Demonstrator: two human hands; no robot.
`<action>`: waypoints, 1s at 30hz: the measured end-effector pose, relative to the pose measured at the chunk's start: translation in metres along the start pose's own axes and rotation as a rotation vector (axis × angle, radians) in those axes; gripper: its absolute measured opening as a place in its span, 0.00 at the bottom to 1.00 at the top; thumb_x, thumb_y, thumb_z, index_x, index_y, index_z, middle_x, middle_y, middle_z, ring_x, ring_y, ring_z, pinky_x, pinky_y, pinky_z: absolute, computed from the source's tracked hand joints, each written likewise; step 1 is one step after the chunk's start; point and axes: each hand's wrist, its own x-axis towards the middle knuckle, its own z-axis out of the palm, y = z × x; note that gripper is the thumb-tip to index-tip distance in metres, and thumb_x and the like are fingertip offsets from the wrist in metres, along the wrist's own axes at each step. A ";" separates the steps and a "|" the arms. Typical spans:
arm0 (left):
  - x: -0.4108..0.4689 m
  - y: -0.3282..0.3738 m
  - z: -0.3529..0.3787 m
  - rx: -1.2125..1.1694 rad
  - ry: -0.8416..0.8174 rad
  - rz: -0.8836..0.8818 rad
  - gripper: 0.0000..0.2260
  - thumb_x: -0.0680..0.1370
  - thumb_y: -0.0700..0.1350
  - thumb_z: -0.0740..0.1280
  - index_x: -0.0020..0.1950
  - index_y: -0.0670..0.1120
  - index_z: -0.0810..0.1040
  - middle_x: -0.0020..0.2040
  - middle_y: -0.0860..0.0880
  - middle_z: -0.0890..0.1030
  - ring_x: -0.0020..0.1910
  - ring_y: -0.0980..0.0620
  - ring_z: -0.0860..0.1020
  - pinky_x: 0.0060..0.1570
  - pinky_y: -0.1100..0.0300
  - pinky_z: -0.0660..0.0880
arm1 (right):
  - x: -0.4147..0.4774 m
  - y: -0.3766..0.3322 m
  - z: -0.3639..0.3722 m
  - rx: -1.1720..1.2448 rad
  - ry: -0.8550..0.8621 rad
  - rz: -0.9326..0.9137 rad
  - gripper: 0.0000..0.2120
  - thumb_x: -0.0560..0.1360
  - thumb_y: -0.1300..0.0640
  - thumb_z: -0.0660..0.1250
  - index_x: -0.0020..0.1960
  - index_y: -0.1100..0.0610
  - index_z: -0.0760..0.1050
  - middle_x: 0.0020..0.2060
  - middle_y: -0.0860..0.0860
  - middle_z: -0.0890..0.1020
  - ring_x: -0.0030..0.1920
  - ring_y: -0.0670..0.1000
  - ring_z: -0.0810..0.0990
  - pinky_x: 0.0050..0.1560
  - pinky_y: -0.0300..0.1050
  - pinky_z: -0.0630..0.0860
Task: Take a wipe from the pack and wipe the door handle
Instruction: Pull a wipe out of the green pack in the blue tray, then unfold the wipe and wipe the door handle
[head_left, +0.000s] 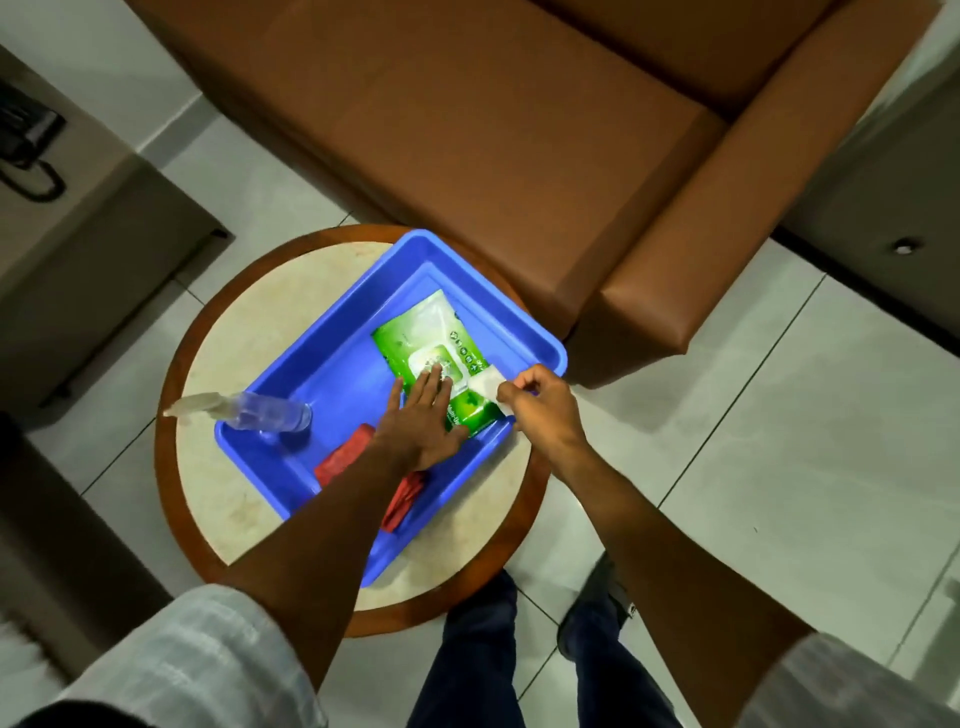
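Note:
A green pack of wipes (415, 335) lies in a blue plastic tray (332, 364) on a small round table (218, 364). My left hand (423, 415) rests flat on the pack with its fingers spread, pressing it down. My right hand (540, 410) is just right of the pack, and its fingertips pinch a white wipe (485, 384) that sticks out of the pack's opening. No door handle is in view.
In the tray also lie a clear spray bottle (260, 413) and a folded red cloth (345, 457), partly under my left forearm. A brown sofa (519, 156) stands right behind the table. A dark cabinet (78, 234) with a telephone stands to the left. My feet are below the table.

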 end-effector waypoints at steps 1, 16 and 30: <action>0.001 -0.003 0.003 -0.034 -0.019 0.015 0.35 0.78 0.62 0.51 0.78 0.47 0.40 0.78 0.47 0.35 0.77 0.51 0.36 0.74 0.42 0.36 | 0.003 -0.001 0.004 -0.012 -0.008 0.006 0.08 0.68 0.57 0.70 0.35 0.54 0.71 0.32 0.48 0.77 0.37 0.51 0.77 0.48 0.54 0.79; -0.039 0.050 -0.079 -1.454 0.029 -0.159 0.11 0.77 0.53 0.66 0.49 0.49 0.85 0.42 0.55 0.85 0.46 0.57 0.80 0.45 0.61 0.74 | -0.024 -0.031 -0.050 0.274 -0.106 0.113 0.05 0.71 0.64 0.70 0.39 0.57 0.77 0.35 0.52 0.82 0.37 0.49 0.80 0.39 0.42 0.75; -0.078 0.303 -0.184 -1.447 -0.010 0.256 0.07 0.76 0.37 0.68 0.47 0.47 0.85 0.43 0.48 0.85 0.46 0.50 0.81 0.51 0.56 0.77 | -0.074 -0.034 -0.328 0.349 -0.142 -0.072 0.17 0.67 0.41 0.71 0.43 0.56 0.80 0.37 0.51 0.82 0.38 0.48 0.78 0.38 0.39 0.73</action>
